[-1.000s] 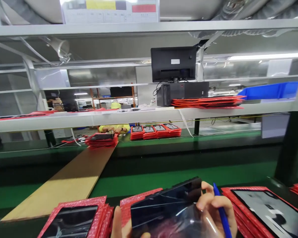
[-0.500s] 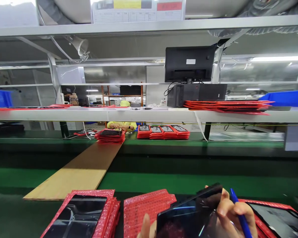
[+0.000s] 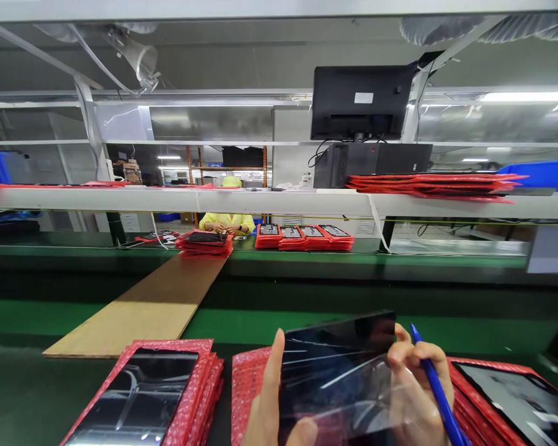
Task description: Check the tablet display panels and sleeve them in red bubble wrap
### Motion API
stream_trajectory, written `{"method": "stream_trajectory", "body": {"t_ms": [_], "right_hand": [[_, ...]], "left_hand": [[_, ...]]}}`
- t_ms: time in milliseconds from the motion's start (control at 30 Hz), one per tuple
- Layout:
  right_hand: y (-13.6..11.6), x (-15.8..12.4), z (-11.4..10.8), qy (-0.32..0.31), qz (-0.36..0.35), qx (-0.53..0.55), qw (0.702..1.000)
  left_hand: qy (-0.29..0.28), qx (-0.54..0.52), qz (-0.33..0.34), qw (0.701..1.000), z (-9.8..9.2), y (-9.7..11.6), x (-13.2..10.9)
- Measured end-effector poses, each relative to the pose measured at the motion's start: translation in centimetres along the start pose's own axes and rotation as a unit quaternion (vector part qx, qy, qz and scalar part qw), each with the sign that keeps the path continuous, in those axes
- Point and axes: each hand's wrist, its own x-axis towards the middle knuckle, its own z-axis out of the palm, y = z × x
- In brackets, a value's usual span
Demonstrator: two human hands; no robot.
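Between my two hands is a dark glossy panel (image 3: 337,378), tilted up, with light streaks across its face. My left hand (image 3: 272,402) grips its left edge, thumb on the front. The fingers of my right hand (image 3: 418,384) hold its right edge and also a blue pen (image 3: 434,390) pointing up. Behind my left hand lies red bubble wrap (image 3: 246,378). To the left, a black panel (image 3: 137,396) rests on a stack of red bubble-wrap sleeves (image 3: 202,393). At the right, a grey-faced panel (image 3: 516,396) tops another red stack.
A wooden board (image 3: 144,303) spans the green surface (image 3: 316,303). Beyond are red stacks (image 3: 302,238) and a person in yellow (image 3: 227,222). The shelf (image 3: 260,198) bears a monitor (image 3: 360,102), red sleeves (image 3: 428,184) and a blue bin (image 3: 544,176).
The dark panel has come up and turned to show more of its face. My left hand has risen into view at its left edge. The whole scene has shifted slightly upward.
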Motion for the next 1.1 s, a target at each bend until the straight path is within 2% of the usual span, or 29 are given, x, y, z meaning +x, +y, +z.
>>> {"method": "stream_trajectory", "body": {"t_ms": [100,167,267,367,500,633,767,867,1100], "right_hand": [[0.4,0.2,0.0,0.011,0.032,0.001,0.999],[0.5,0.3,0.1,0.014,0.037,0.011,0.999],[0.3,0.6,0.3,0.019,0.033,0.017,0.999],[-0.2,0.9,0.7,0.024,0.052,0.006,0.998],[-0.7,1.1,1.1,0.026,0.138,0.030,0.990],[-0.1,1.0,1.0,0.074,0.238,0.082,0.965],[0.7,1.1,0.9,0.133,0.300,0.100,0.939],[1.3,1.4,0.6,0.140,0.316,0.114,0.932],[3.2,1.6,-0.2,0.080,0.334,0.153,0.926]], "left_hand": [[-0.050,-0.092,0.043,0.994,1.0,1.6,0.8],[-0.061,-0.127,0.048,0.989,1.5,2.1,1.2],[-0.061,-0.166,0.015,0.984,1.6,2.0,1.5],[-0.033,-0.222,-0.024,0.974,1.4,1.6,1.9],[0.005,-0.229,-0.083,0.970,1.1,2.0,2.2],[0.007,-0.241,-0.103,0.965,1.5,2.9,2.0],[-0.046,-0.252,-0.115,0.960,2.1,3.2,1.7],[-0.086,-0.245,-0.099,0.961,2.2,3.2,1.6],[-0.156,-0.224,-0.004,0.962,3.5,3.7,1.5]]}}
